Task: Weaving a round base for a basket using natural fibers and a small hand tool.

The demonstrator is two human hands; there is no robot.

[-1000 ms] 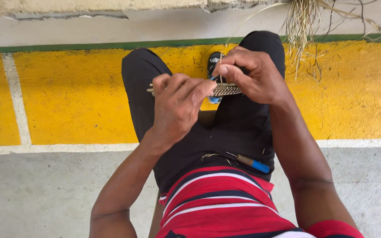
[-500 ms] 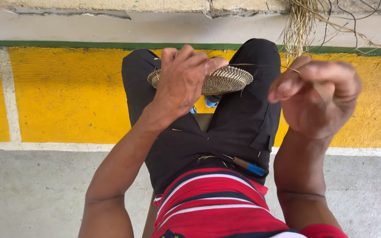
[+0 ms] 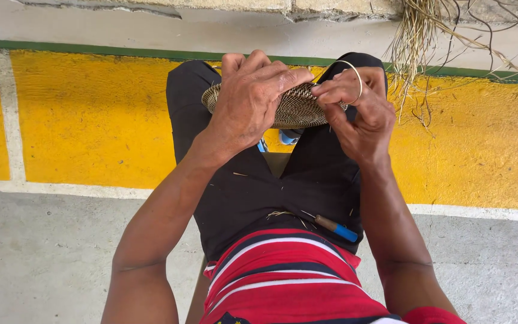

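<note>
Left hand clamps over the woven disc, held above the knees and largely hidden by it. Right hand pinches a looped fibre strand at the disc's right edge. A blue-handled tool lies in the lap; dry grass hangs far right.

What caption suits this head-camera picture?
Left hand grips a round woven straw disc over black-trousered knees; right hand loops a pale fibre strand.

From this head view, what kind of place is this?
Probably outdoors, a paved walkway or yard edge used as a casual craft spot. Signs: bare concrete floor with a yellow painted band, dried grass hanging from a cracked ledge, and a woven disc worked on the lap.
</note>
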